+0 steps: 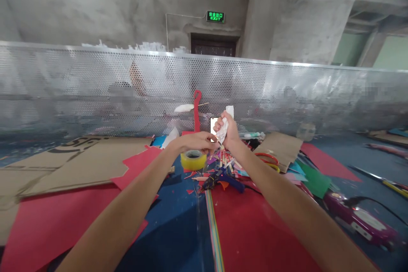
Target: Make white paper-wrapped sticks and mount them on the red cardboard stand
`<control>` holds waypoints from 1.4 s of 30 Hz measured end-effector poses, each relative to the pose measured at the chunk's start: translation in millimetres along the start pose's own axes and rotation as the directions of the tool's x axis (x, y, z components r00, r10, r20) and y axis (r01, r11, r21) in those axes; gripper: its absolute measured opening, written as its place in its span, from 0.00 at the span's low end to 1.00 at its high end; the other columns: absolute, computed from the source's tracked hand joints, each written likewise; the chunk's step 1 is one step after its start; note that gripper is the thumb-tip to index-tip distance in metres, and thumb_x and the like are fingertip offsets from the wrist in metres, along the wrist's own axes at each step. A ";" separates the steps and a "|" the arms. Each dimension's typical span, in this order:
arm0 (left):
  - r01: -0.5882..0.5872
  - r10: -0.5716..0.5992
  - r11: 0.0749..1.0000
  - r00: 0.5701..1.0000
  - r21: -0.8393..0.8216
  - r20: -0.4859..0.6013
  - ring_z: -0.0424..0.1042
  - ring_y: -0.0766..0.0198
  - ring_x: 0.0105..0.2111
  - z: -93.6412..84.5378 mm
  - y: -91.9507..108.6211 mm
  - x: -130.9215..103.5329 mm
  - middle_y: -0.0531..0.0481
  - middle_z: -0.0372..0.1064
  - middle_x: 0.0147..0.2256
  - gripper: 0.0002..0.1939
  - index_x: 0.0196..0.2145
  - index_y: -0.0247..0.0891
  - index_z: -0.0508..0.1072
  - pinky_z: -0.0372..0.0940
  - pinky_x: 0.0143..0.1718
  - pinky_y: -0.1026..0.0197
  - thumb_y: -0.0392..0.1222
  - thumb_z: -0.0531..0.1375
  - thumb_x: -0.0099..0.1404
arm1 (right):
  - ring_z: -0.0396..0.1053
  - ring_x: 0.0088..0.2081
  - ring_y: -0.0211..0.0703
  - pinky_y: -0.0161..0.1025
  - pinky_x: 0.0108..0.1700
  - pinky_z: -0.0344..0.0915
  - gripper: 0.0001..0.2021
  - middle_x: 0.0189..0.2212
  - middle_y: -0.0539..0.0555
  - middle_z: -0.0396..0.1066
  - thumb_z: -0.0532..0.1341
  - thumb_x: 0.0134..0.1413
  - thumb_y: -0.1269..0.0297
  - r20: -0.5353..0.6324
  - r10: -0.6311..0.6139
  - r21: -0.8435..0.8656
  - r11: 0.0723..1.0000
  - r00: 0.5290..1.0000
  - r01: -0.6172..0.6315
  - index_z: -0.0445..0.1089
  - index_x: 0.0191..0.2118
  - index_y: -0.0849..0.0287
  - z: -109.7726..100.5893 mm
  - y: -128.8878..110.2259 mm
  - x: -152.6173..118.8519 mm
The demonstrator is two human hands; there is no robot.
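My right hand (232, 132) is closed around a crumpled white paper or tissue (224, 128), which sticks out above and below the fist. To its left my left hand (201, 141) reaches across with its fingers pressed together near the lower end of the white piece. What those fingertips pinch is too small to make out. Just below the left hand stands a roll of yellow tape (193, 160). A smartphone (213, 125) with a bright screen is upright behind the hands, partly covered by them. Nearer to me lies a blue glue gun (223, 178).
Brown cardboard (95, 157) and red sheets (63, 216) lie at left; another red sheet (258, 225) is in front. Scissors with red and yellow handles (269, 161) and a green sheet (314, 178) are at right, beside a purple device (360, 219). A perforated metal partition (153, 80) closes the back.
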State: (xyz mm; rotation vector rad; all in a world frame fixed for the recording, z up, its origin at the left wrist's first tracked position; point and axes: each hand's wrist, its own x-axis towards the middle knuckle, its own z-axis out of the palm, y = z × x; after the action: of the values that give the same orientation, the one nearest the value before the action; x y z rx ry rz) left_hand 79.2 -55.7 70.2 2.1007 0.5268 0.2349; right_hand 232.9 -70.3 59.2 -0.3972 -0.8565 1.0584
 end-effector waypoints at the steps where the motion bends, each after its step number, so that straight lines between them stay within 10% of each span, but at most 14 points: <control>1: 0.002 -0.002 1.000 1.000 -0.016 0.019 0.68 0.65 0.30 0.1 0.2 -0.9 0.50 0.71 0.30 0.21 0.39 0.36 0.68 0.62 0.34 0.60 0.56 0.65 0.59 | 0.53 0.19 0.33 0.30 0.21 0.58 0.18 0.17 0.41 0.48 0.64 0.53 0.53 0.037 0.011 0.034 0.999 0.999 -0.012 0.53 0.28 0.54 0.5 -1.5 -2.0; 7: -0.008 0.034 0.967 0.994 -0.255 0.099 0.63 0.70 0.26 -5.1 -11.2 -3.7 0.54 0.67 0.27 0.19 0.41 0.36 0.69 0.55 0.28 0.64 0.52 0.66 0.60 | 0.58 0.25 0.35 0.32 0.31 0.65 0.20 0.21 0.44 0.50 0.62 0.58 0.51 0.300 0.058 0.165 0.980 0.952 -0.112 0.54 0.27 0.55 2.0 -9.7 -11.9; 22: 0.025 0.103 0.809 0.978 -0.587 0.184 0.55 0.70 0.21 -4.5 -22.9 9.4 0.54 0.57 0.20 0.22 0.28 0.35 0.66 0.52 0.23 0.66 0.58 0.55 0.69 | 0.59 0.26 0.37 0.34 0.28 0.65 0.26 0.28 0.48 0.58 0.58 0.52 0.33 0.437 0.006 -0.124 0.991 0.900 0.054 0.56 0.29 0.54 -8.8 -5.4 -13.5; 32: 0.017 0.004 0.989 0.990 -0.148 0.138 0.52 0.70 0.19 -13.3 -5.3 -7.7 0.53 0.58 0.20 0.23 0.22 0.37 0.64 0.46 0.22 0.62 0.57 0.61 0.64 | 0.70 0.45 0.47 0.42 0.43 0.70 0.15 0.48 0.58 0.70 0.68 0.48 0.54 0.663 0.319 -0.402 0.915 0.677 -0.037 0.67 0.38 0.56 -50.9 -37.7 -5.2; 38: 0.100 -0.136 0.932 0.987 0.348 0.082 0.60 0.67 0.21 -34.3 16.0 -28.6 0.50 0.66 0.21 0.21 0.22 0.37 0.68 0.52 0.25 0.62 0.57 0.61 0.60 | 0.62 0.59 0.58 0.56 0.57 0.61 0.45 0.63 0.65 0.58 0.64 0.43 0.33 0.661 0.556 -0.579 0.805 0.505 -0.128 0.58 0.64 0.53 -53.6 -63.1 -12.4; 42: 0.147 -0.210 0.800 0.977 0.581 0.041 0.62 0.68 0.22 -33.6 27.9 -36.2 0.50 0.69 0.22 0.19 0.23 0.36 0.70 0.52 0.25 0.64 0.54 0.58 0.62 | 0.65 0.55 0.53 0.51 0.55 0.62 0.40 0.58 0.63 0.66 0.50 0.54 0.29 0.521 0.675 -0.748 0.656 0.523 -0.102 0.64 0.60 0.55 -47.8 -56.4 -8.1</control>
State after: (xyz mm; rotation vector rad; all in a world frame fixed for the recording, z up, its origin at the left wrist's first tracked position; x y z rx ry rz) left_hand 42.6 -60.4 113.2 2.6095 0.8055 -0.1731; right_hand 301.6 -98.5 63.2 -0.7873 -2.0499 1.4017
